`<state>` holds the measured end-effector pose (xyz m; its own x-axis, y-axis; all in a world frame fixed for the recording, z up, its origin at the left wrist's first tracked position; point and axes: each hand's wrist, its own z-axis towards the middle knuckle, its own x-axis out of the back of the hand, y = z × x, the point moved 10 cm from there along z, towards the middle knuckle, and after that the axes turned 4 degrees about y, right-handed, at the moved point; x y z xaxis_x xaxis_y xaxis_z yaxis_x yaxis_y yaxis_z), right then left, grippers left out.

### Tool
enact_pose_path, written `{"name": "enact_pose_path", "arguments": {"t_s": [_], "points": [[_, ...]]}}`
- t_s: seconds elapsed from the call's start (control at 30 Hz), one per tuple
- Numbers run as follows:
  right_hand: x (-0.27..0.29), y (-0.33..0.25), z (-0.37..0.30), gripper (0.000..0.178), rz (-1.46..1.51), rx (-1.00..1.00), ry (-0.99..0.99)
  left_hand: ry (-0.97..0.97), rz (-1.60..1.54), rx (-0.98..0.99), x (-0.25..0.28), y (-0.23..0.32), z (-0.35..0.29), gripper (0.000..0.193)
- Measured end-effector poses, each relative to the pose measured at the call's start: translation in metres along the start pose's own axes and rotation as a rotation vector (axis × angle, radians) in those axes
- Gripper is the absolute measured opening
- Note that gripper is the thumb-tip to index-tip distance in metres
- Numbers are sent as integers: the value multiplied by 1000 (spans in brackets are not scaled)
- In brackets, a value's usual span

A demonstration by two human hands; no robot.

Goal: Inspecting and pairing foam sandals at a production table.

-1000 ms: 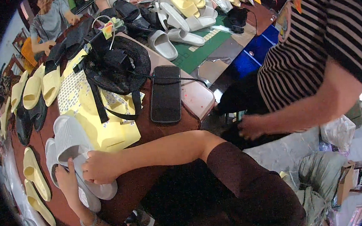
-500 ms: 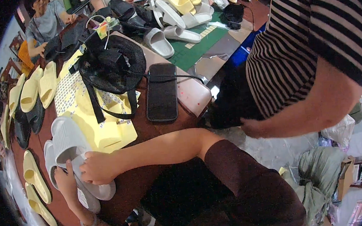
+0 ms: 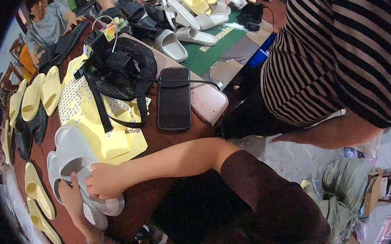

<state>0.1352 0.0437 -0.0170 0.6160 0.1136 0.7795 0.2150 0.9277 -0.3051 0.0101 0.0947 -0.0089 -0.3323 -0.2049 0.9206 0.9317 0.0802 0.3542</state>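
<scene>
Since half a second ago, the striped top (image 3: pixel 310 72) at the right has leaned farther over, its sleeve and bare forearm (image 3: pixel 336 134) sitting lower, and the black slippers (image 3: pixel 68 42) by the seated co-worker (image 3: pixel 47 25) have shifted a little. Both hands stay on the pair of grey slippers, which lies at the left part of the near side of the brown table (image 3: pixel 139 196). The left hand (image 3: pixel 71 200), a bracelet (image 3: pixel 95 241) on its wrist, lies between the front slipper (image 3: pixel 73 149) and the back slipper (image 3: pixel 52 169), thumb up against the front one; its other fingers are mostly hidden, so I cannot tell how firmly it grips. The right hand (image 3: pixel 104 180) is curled narrow against the front slipper, behind the strap; I cannot tell whether it pinches anything. Two yellow slippers (image 3: pixel 37 187) lie to the left. Beyond the hands are yellow sheets (image 3: pixel 118 145), with a phone (image 3: pixel 174 106) to their right, a cable (image 3: pixel 194 81) across it.
</scene>
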Motion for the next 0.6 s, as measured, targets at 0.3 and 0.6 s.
{"name": "enact_pose_path", "arguments": {"t_s": [0.3,0.6], "points": [[-7,-1,0,13,-87,17,24,36,-2,-69,-5,-11,3,42],[1,-5,4,17,-38,3,-76,50,37,-93,3,-6,0,46]]}}
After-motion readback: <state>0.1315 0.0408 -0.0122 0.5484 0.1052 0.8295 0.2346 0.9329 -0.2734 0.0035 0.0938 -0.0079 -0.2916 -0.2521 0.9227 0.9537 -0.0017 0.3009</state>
